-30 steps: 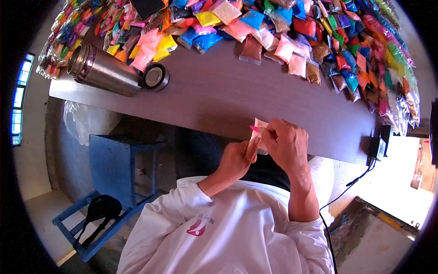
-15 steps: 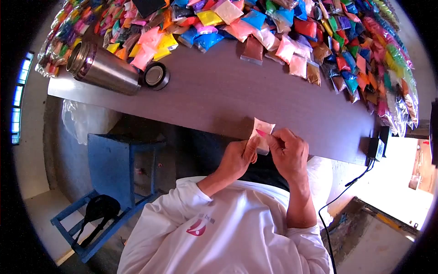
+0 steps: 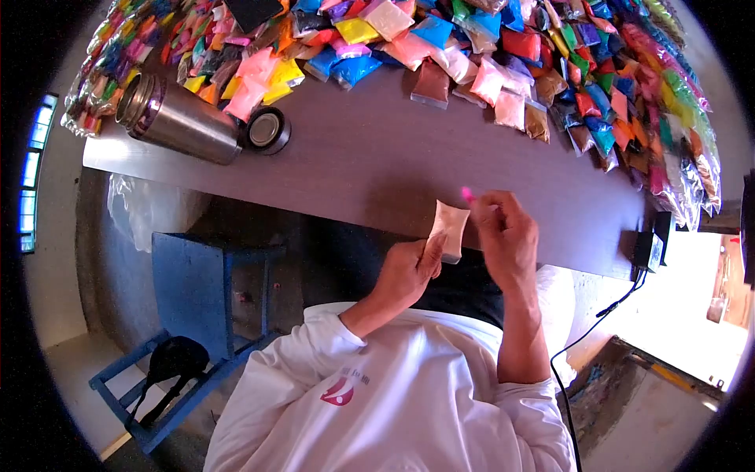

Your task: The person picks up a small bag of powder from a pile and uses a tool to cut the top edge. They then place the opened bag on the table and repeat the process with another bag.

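1. Left hand: closed, with the thumb laid over the lower part of a small pale peach packet. The packet is gripped between thumb and fingers.
2. Packet position: raised in front of my body, at the near edge of the table as seen from above. Its upper end points away from me.
3. Right hand: fingers curled, just beside the packet and apart from it. A small bright pink piece projects from the fingertips; its full shape is blurred and partly hidden.
4. Far side of the table: a wide heap of coloured packets, many of them clear-edged.
5. Left part of the table: a steel flask lies on its side, mouth uncovered. A round dark lid sits just beside its base.
6. Right end of the table: a black box with a cable running downward near my right sleeve.
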A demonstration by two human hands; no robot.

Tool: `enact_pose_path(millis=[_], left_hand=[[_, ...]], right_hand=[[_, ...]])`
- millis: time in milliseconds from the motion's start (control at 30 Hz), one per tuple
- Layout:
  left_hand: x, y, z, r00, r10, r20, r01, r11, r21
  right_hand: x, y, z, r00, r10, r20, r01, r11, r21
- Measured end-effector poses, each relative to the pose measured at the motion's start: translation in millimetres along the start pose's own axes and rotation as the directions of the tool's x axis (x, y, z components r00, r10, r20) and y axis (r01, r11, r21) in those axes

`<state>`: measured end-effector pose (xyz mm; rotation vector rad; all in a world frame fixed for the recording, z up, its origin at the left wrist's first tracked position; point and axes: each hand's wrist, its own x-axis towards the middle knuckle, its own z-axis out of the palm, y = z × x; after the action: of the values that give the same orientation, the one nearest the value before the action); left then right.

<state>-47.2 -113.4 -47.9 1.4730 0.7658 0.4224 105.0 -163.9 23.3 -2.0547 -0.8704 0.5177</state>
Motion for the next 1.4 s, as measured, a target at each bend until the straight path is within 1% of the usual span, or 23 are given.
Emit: enact_pose_path(millis=[33,100,167,267,300,333,367,400,433,467,500,567,633,733,800,867,900,967,1033,1100,1233,1300,1400], left_hand=[[1.9,3.8,-0.6,1.0,0.003,0.011,-0.003,0.999,0.041],[3.8,10.5,-2.1,1.0,0.007,0.023,-0.009,0.996,0.085],[4.8,16.0,-4.0,0.999,-0.027,0.039,0.025,0.997,0.068],[2.8,23.2,-11.7,0.994,0.017,0.105,-0.016,1.0,-0.011],[2.6,20.5,-14.5,0.994,0.017,0.105,-0.016,1.0,-0.012],[2.7,15.0,-17.9,0.982,0.024,0.187,0.0,0.992,-0.124],[3.5,10.1,-20.9,0.963,0.041,0.267,0.023,0.972,-0.232],[3.8,6.6,-23.5,0.963,0.043,0.267,0.021,0.972,-0.232],[3.5,3.3,-25.4,0.953,-0.01,0.303,0.124,0.925,-0.359],[3.5,1.5,-26.3,0.937,-0.057,0.345,0.226,0.852,-0.472],[3.9,1.2,-25.3,0.937,-0.057,0.346,0.225,0.854,-0.47],[5.0,1.5,-20.9,0.882,-0.11,0.459,0.374,0.756,-0.538],[4.3,9.1,-17.2,0.879,-0.072,0.472,0.367,0.734,-0.572],[5.0,16.8,-14.1,0.895,-0.069,0.441,0.356,0.707,-0.611],[5.3,7.5,-14.6,0.931,-0.12,0.344,0.316,0.738,-0.597],[4.1,6.2,-14.7,0.949,-0.127,0.289,0.274,0.784,-0.557],[4.0,5.9,-14.3,0.965,-0.126,0.23,0.23,0.826,-0.515],[3.5,8.7,-10.5,0.971,-0.124,0.203,0.209,0.851,-0.481],[3.6,11.1,-7.1,0.977,-0.116,0.181,0.187,0.876,-0.445],[4.5,12.2,-5.6,0.977,-0.161,0.14,0.204,0.893,-0.401],[4.3,13.2,-6.5,0.985,-0.106,0.138,0.151,0.918,-0.366],[4.3,12.3,-5.6,0.989,-0.101,0.112,0.131,0.945,-0.301],[6.1,8.1,-4.2,0.992,-0.072,0.104,0.103,0.936,-0.337]], right_hand=[[-0.2,-5.0,5.1,1.0,-0.004,0.001,0.004,1.0,0.001],[0.8,-12.5,12.3,0.986,-0.03,0.167,0.057,0.986,-0.157],[5.8,-6.1,18.6,0.98,-0.087,0.178,0.11,0.987,-0.12],[11.1,-2.3,15.7,0.967,-0.109,0.232,0.112,0.994,0.001],[13.6,0.4,13.2,0.968,-0.052,0.244,0.023,0.993,0.119],[15.5,2.3,10.7,0.965,0.002,0.264,-0.065,0.97,0.234],[16.0,2.4,7.1,0.965,-0.001,0.264,-0.062,0.97,0.233],[15.0,1.5,2.7,0.951,-0.009,0.309,-0.122,0.907,0.403],[13.5,1.0,0.1,0.936,-0.025,0.35,-0.186,0.811,0.555],[12.8,2.0,0.7,0.937,-0.026,0.348,-0.184,0.811,0.556],[12.1,4.3,3.1,0.929,-0.073,0.362,-0.185,0.757,0.627],[10.3,11.5,10.8,0.922,-0.121,0.368,-0.187,0.694,0.695],[8.2,18.0,18.4,0.9,-0.221,0.377,-0.15,0.653,0.742],[7.6,16.4,15.9,0.904,-0.195,0.381,-0.132,0.721,0.681],[7.9,15.2,11.9,0.916,-0.181,0.357,-0.107,0.749,0.654],[6.7,14.7,2.0,0.976,-0.195,0.101,0.175,0.968,0.179],[6.0,14.4,-0.2,0.976,-0.194,0.102,0.173,0.968,0.18],[2.9,14.1,-4.6,0.973,-0.226,-0.041,0.229,0.972,0.059],[-4.9,13.2,-4.9,0.984,-0.178,-0.029,0.178,0.984,-0.009],[-12.7,12.0,-1.7,0.968,-0.236,0.084,0.24,0.97,-0.034],[-15.7,14.4,9.8,0.943,-0.323,0.077,0.331,0.933,-0.141],[-10.1,16.4,9.5,0.957,-0.279,0.084,0.288,0.947,-0.139],[-4.1,21.4,10.0,0.972,-0.223,0.077,0.232,0.96,-0.158]])
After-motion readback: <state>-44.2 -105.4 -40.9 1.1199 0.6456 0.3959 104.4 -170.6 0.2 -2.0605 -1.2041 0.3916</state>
